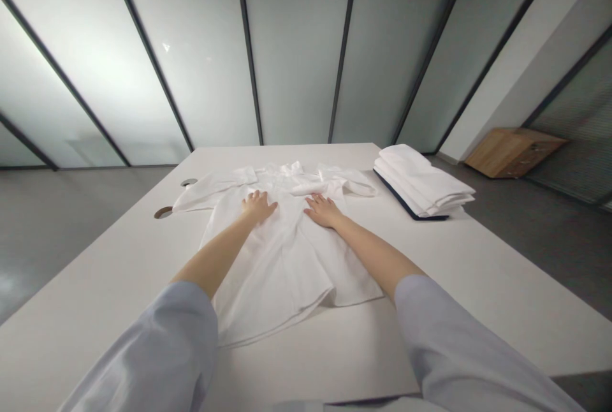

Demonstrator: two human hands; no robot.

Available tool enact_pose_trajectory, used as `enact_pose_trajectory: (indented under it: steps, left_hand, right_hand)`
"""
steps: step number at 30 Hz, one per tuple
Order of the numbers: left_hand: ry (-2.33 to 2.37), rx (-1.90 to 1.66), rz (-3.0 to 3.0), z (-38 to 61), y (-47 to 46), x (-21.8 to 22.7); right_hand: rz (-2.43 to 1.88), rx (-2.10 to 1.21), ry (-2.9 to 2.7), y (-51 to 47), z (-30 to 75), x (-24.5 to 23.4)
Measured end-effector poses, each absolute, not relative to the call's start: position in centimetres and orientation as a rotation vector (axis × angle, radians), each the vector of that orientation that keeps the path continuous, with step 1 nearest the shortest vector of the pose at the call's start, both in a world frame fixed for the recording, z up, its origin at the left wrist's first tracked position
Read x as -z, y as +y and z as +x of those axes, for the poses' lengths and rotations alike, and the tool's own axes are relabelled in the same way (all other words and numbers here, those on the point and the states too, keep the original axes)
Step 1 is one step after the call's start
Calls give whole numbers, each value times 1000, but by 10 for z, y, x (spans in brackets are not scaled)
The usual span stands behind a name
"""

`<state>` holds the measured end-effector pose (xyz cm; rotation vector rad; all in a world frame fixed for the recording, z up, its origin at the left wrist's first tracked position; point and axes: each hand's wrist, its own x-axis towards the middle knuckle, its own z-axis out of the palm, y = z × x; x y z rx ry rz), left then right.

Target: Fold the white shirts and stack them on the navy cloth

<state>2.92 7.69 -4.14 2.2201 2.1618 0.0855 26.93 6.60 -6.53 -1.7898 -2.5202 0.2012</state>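
Observation:
A white long-sleeved shirt (282, 259) lies spread on the white table (119, 272), its hem toward me and its crumpled collar end far from me. My left hand (258, 206) rests palm down on the shirt's upper middle, left of the centre. My right hand (324, 210) rests palm down on the cloth a short way to the right. Neither hand grips anything. Pale blue sleeves (157, 348) cover my forearms near the elbows. The shirt's sleeves lie bunched near the far end.
A stack of folded white cloth (421, 181) sits on a dark flat board (401, 200) at the table's far right. Two round cable holes (163, 212) mark the left side. A low wooden cabinet (514, 152) stands on the grey floor beyond the table.

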Motion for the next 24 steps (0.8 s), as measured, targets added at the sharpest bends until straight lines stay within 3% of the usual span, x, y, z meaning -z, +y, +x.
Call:
enact_pose_trajectory:
  steps: [9,16,24]
  left_hand:
    - [2109,52,2233,28,45,64]
    - [1984,113,2351,21,35,50]
    - [2018,-108,2491,11,41,51]
  right_hand:
    - [-1823,-129,-2519,64,279,71]
    - [-1859,-156,-2534,11,286,65]
    - [-1859,-93,-2398,19,285,55]
